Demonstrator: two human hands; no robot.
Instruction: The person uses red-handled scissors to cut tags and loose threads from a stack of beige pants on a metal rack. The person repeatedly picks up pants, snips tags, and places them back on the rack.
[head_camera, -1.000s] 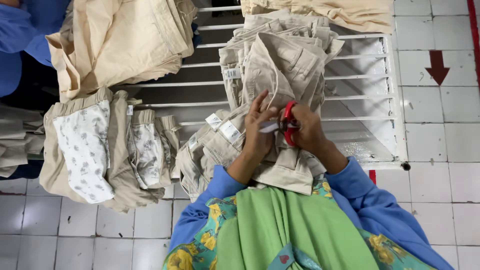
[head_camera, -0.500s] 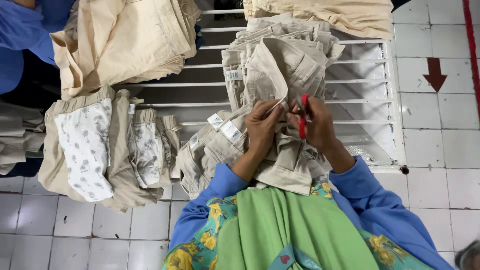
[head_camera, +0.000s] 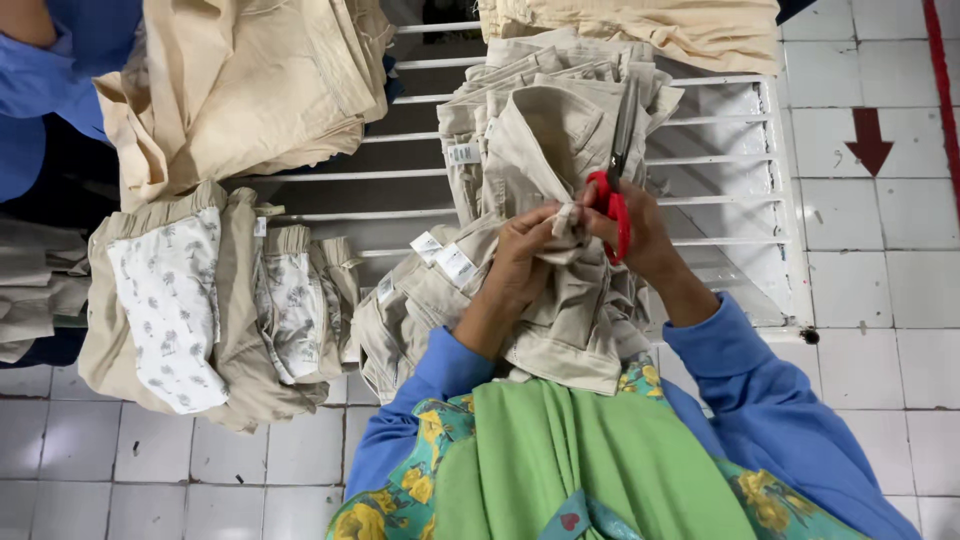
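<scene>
Raised since half a second ago: scissors, red handles now above the knuckles, blades pointing up and away over the folded cloth. Right hand closed around the red handles, grip tight on the scissors. Left hand closed, grip pinching a bunched fold of the beige trousers just beside the handles, thumbs of both hands nearly touching. Trousers draped over the near edge of the white slatted worktop, atop a stack of like garments with white tags. Left of the stack: trousers turned inside out, printed pocket lining showing. Further back: tan fabric pile. Blue sleeve of another person at upper left. White tiled floor at right, marked with a red arrow.
</scene>
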